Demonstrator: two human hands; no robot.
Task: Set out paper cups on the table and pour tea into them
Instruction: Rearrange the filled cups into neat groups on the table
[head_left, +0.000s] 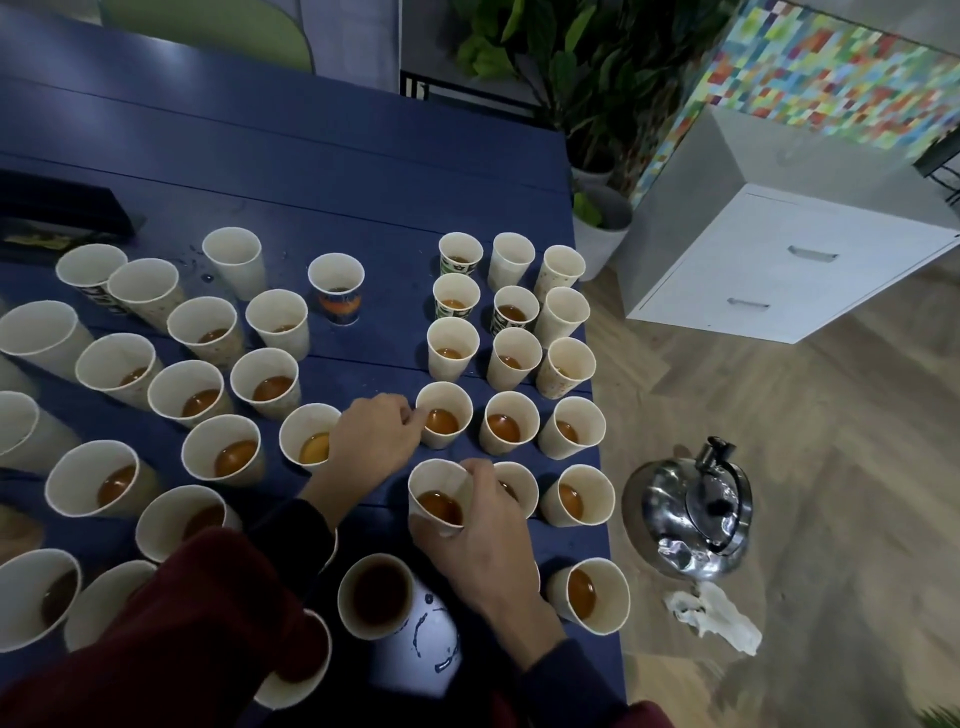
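Table (311, 171), dark blue planks, fills the view from 12 round to 9 o'clock. Wood floor (831, 467) takes the 3–5 o'clock side. White cabinet (769, 260) w/ two drawers stands on it at 2 o'clock, w/ a multicolour panel (831, 73) behind at 1. Leafy plant (587, 62) sits at 12–1 o'clock, just off the table's far corner. Dark box (62, 213) lies on the table at 9–10 o'clock. Steel kettle (691, 514) stands on the floor at 4 o'clock, near the table edge.

Paper cups (265, 382) cover the table in two groups: a big loose one at 7–10 o'clock and a tighter three-column grid at 1–4 o'clock. Most hold amber tea low down; in some far ones the bottom is hidden. White cup (374, 595) w/ blue print at 6 o'clock holds darker tea, fuller.

L hand (374, 436), maroon sleeve w/ dark cuff, is near centre. Its fingers are curled together, tips pinching the 9 o'clock rim of a grid cup (444, 415) standing on the table. R hand (483, 540), at 5–6 o'clock, is clamped on the next cup (439, 496) toward the person, thumb over the rim, fingers round the wall. Can't tell if that cup is off the table.

Crumpled white tissue (711, 616) lies on the floor just beside the kettle, at its 6 o'clock.
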